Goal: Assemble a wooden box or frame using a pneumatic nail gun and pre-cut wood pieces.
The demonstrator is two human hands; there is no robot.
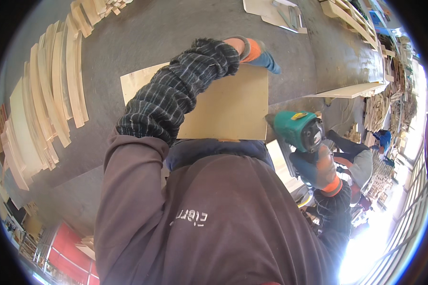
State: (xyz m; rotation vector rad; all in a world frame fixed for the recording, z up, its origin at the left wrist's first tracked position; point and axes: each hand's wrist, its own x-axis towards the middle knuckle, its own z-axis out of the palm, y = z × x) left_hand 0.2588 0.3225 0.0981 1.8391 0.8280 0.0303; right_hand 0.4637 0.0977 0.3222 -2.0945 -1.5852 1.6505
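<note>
A flat rectangular plywood board [233, 107] lies in front of my body, its near edge by my dark trousers. My left hand [259, 56], in an orange and blue work glove, reaches across it and curls over its far right corner; the thumb is hidden. To the right of the board, my right hand [318, 168] in a similar glove is wrapped round the handle of a green pneumatic nail gun [295, 128]. The gun's nose is close to the board's right edge. Whether the two touch is unclear.
Long wooden strips [57, 80] lie in rows on the grey surface [142, 28] at left. A pale sheet [276, 14] bearing metal strips is at the far side. Another person [359, 166] works at right, near stacked timber [375, 114].
</note>
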